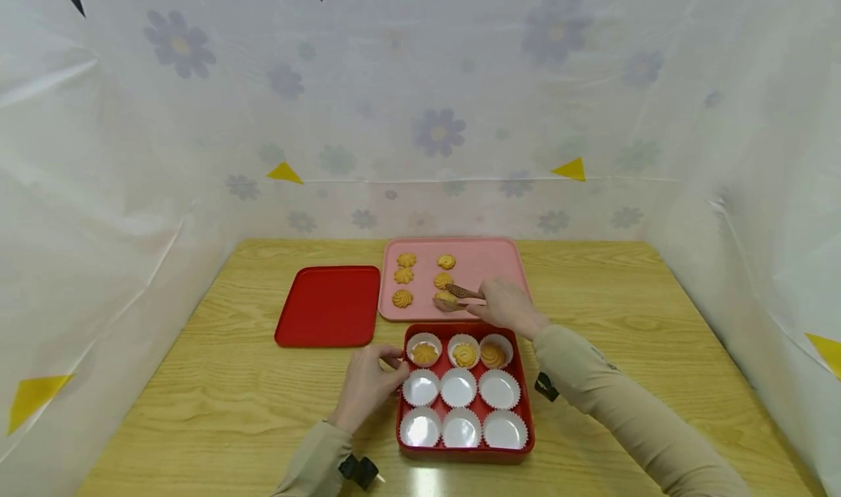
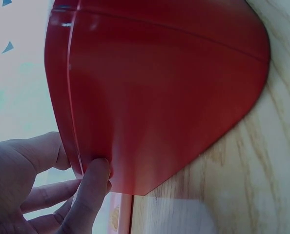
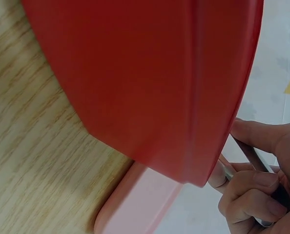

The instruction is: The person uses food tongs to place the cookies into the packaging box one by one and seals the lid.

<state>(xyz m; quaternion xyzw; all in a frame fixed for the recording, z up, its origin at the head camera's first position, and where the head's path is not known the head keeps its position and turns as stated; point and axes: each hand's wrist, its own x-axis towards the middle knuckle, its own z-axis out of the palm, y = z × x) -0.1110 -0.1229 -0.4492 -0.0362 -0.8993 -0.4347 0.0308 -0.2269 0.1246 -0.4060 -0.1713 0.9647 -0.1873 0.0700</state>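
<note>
My right hand holds a pair of tongs by its arms, above the near edge of the pink tray. The tong tips stand around a swirled cookie, partly hiding it. With thumb and fingers, my left hand pinches the rim of a red box at its left side; the fingers press its wall in the left wrist view. White paper cups stand in rows in the box. In its back row, three cups each hold a cookie.
Several more cookies lie in two columns on the left and middle of the pink tray. A flat red lid rests on the wooden table left of the tray. Patterned sheeting closes off the back and sides.
</note>
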